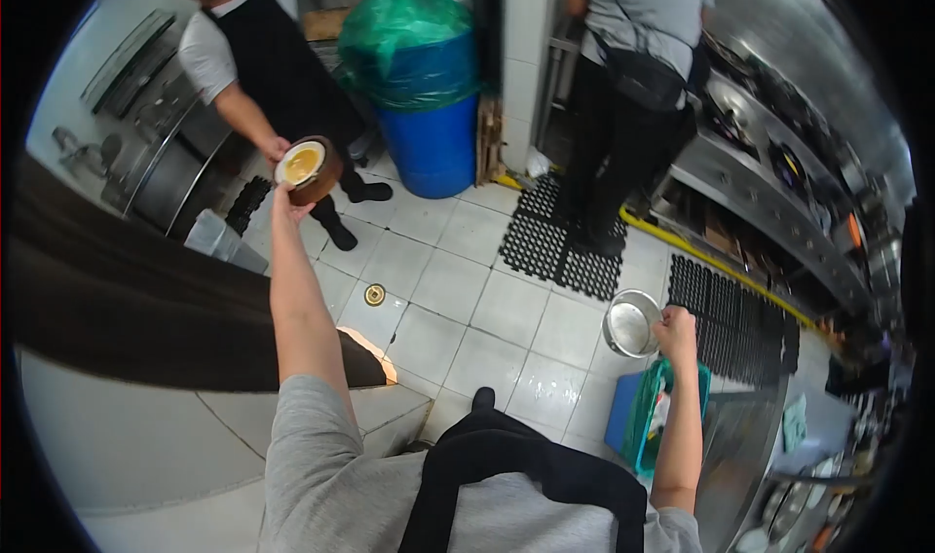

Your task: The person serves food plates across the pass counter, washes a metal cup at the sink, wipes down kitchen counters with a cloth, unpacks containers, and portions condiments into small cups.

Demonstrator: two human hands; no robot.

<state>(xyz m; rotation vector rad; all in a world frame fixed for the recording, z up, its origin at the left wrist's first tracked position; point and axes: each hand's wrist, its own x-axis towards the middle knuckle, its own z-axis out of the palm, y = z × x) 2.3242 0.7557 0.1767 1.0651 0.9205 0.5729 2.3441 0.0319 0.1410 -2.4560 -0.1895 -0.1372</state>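
Note:
My left arm reaches far forward, and my left hand (295,204) grips the near edge of a brown round dish (328,175). A white bowl (314,151) with yellow contents sits on the dish. A co-worker's hand (276,150) touches the far side of the same dish. Out to the right, my right hand (675,333) is closed at the side of a metal saucepan (631,323), apparently on its handle, which my fingers hide. The saucepan's inside faces up and looks bare.
A blue barrel (429,149) with a green bag stands ahead. Below the saucepan is a blue bin (623,412) with a green liner. Another person (633,95) stands at the stove (769,173) on a black rubber mat (560,237). A floor drain (375,294) lies in the tiles.

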